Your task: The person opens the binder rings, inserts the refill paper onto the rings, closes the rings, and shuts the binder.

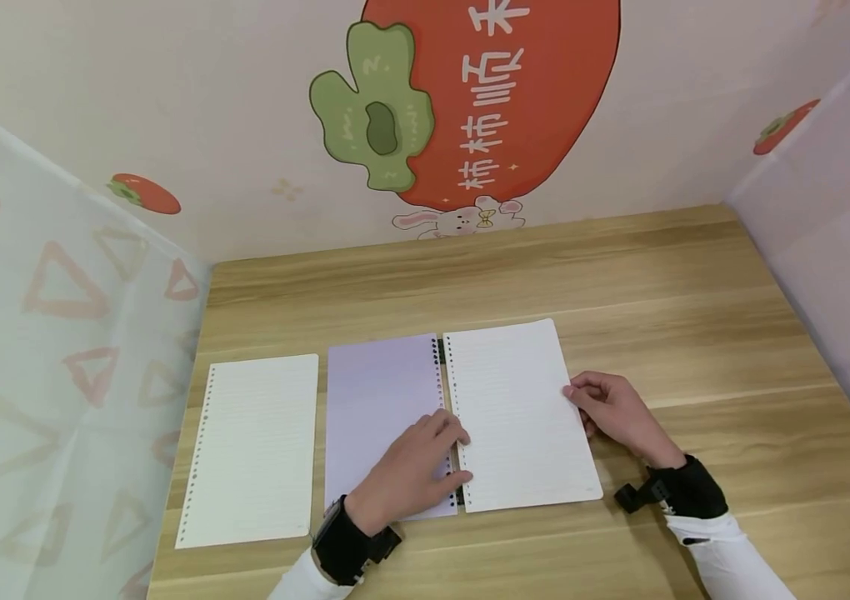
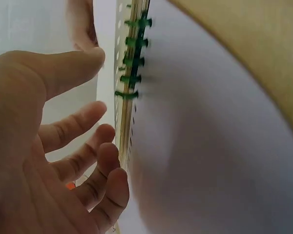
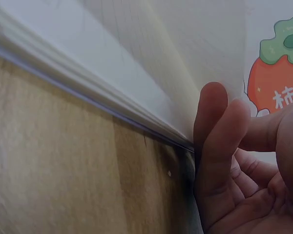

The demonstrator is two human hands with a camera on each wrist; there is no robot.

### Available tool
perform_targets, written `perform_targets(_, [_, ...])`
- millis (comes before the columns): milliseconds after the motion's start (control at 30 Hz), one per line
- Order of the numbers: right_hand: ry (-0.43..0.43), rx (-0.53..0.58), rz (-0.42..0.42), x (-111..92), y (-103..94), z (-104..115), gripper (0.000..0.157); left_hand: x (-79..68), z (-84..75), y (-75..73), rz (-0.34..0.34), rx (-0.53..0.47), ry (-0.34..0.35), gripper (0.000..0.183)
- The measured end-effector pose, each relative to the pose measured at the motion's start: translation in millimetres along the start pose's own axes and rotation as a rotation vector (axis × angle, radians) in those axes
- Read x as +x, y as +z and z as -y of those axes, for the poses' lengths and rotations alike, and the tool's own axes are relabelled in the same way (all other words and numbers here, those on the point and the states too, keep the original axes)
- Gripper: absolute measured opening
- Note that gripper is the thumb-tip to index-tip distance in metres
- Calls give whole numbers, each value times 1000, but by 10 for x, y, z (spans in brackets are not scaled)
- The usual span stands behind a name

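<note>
A loose-leaf notebook lies spread open, its lavender cover on the left and white lined pages on the right. My left hand is over the binding, fingers loosely bent and fingertips right at the punched edge of the pages. Dark green binder rings show beside its fingers in the left wrist view. At the right edge of the pages, my right hand pinches the top sheet between thumb and fingers. That sheet stands lifted off the stack in the right wrist view.
A separate white lined sheet with punched holes down its left side lies left of the notebook. Everything rests on a wood-grain table. A printed wall rises behind it, with side walls left and right.
</note>
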State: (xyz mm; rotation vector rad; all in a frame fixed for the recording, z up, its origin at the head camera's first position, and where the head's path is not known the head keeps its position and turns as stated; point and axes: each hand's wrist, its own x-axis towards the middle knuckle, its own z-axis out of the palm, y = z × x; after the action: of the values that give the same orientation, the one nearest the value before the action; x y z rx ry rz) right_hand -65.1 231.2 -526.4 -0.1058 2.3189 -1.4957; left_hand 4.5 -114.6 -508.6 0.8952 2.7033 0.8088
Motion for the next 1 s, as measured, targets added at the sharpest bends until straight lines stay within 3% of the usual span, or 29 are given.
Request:
perform_targets(233, [-14, -42, -4, -12, -32, 1, 33, -29, -73, 58, 43, 29, 12, 37])
perform_targets(833, [-18, -16, -12, -34, -98, 6, 30, -54, -153, 75, 127, 80, 45, 30])
perform_targets(1000, [-30, -28, -39, -11, -123, 23, 27, -53, -161, 79, 103, 100, 59, 29])
